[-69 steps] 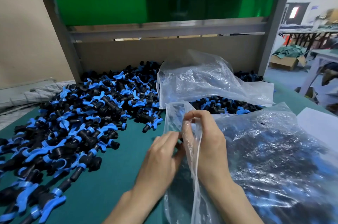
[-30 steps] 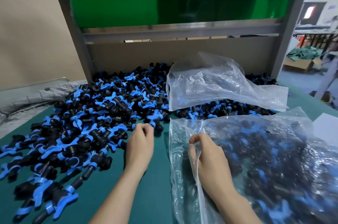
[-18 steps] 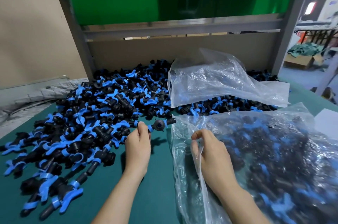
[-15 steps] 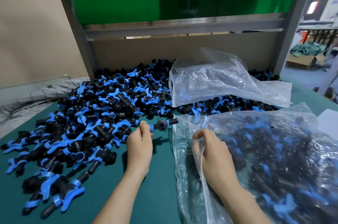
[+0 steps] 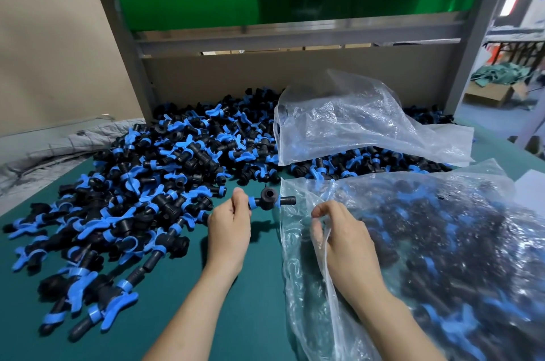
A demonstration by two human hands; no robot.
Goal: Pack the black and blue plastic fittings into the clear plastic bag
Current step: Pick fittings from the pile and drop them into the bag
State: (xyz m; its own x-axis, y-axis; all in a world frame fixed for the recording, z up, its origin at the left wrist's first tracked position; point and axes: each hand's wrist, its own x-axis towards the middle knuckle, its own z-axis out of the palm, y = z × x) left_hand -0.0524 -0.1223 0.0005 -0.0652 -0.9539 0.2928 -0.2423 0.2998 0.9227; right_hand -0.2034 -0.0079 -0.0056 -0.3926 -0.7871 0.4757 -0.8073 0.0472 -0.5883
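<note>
A big heap of black and blue plastic fittings (image 5: 153, 183) covers the left and back of the green table (image 5: 236, 301). My left hand (image 5: 230, 228) pinches one black and blue fitting (image 5: 269, 199) by its end and holds it just above the table, with its far tip at the mouth of the clear plastic bag (image 5: 442, 257). That bag lies on the right, holding many fittings. My right hand (image 5: 342, 236) pinches the bag's near edge at the opening and holds it up.
A second clear bag (image 5: 354, 124) lies crumpled on the heap behind. A grey metal frame (image 5: 295, 36) with a cardboard back panel closes the table's far side. Grey cloth (image 5: 44, 151) lies at the left edge, white paper (image 5: 530, 189) at the right.
My left hand left the bag, reached into the heap, picked out one fitting and carried it right to the bag's mouth. My right hand kept hold of the bag's edge.
</note>
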